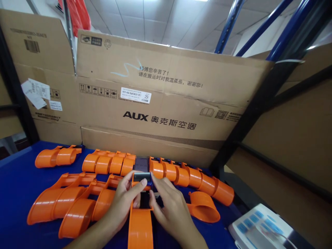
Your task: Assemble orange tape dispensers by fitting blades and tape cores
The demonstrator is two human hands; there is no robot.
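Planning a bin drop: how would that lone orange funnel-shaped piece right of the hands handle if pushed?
The lone orange piece looks like thin moulded plastic, so probably stiff and light. Lying on its side with a round flared mouth, it may roll in a curve. Its glossy surface could slide on the blue table.

On a blue table (15,186), the left hand (127,200) and the right hand (168,207) both hold one orange plastic part (140,228) that lies between them, with the fingers closed around its upper end. A small dark piece (141,177) sits at the top of this part, just under the fingertips. Many similar orange parts (181,174) lie in rows around the hands, some touching each other. A big cardboard box (160,100) with the print AUX stands behind them. A white device (261,224) is at the lower right.
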